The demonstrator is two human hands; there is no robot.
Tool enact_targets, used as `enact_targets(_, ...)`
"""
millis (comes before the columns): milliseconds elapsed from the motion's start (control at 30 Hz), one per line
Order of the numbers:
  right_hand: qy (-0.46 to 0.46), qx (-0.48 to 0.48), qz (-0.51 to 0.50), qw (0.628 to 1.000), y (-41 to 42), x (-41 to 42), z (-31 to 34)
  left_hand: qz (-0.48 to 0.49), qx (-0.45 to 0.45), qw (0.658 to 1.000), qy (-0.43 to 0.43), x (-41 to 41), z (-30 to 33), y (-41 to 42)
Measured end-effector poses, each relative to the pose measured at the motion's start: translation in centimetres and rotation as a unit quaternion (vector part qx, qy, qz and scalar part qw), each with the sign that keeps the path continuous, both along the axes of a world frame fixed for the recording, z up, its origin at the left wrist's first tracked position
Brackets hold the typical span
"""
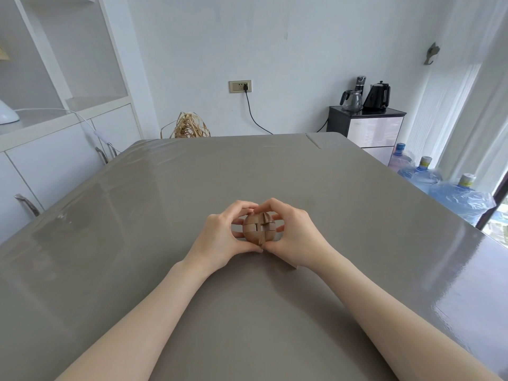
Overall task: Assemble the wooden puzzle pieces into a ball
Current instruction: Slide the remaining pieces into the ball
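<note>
A brown wooden puzzle ball (258,228) rests on the grey table (165,215) near its middle. Its interlocked pieces show a cross-shaped seam with a small gap on the side facing me. My left hand (224,235) cups the ball from the left, and my right hand (294,233) cups it from the right. The fingertips of both hands meet over the top, and both thumbs press at the bottom front. The far side of the ball is hidden by my fingers.
The table's right edge runs close to several blue water jugs (439,185) on the floor. A dark cabinet with kettles (367,125) stands at the back right. White cupboards (55,149) line the left, with chair backs (105,154) at the table's left side.
</note>
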State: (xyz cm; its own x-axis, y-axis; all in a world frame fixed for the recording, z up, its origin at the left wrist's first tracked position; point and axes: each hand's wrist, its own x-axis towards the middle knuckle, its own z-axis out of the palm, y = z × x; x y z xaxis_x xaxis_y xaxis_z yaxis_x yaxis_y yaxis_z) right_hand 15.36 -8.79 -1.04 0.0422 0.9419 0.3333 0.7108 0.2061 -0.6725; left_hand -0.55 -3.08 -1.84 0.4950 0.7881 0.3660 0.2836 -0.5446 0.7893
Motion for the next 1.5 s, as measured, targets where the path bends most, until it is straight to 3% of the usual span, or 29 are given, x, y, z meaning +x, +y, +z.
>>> enact_targets(400, 0.062, -0.044, -0.016, 0.997, -0.3, -0.2, 0.8, -0.005, -0.025, 1.000, -0.015, 0.3, 0.6, -0.7)
enact_targets(667, 0.109, -0.050, 0.026, 0.992, -0.7, 0.3, 1.1, -0.033, -0.008, 0.999, -0.006, 0.2, 0.8, -0.6)
enact_targets(1267, 0.108, -0.050, 0.024, 0.993, -0.5, 0.8, 0.7, -0.006, -0.015, 0.999, -0.042, 0.3, 0.6, -0.4)
enact_targets(1500, 0.230, -0.078, 0.032, 0.969, -0.4, 1.0, 1.1, -0.011, -0.028, 0.997, -0.075, 0.3, 1.0, -0.7)
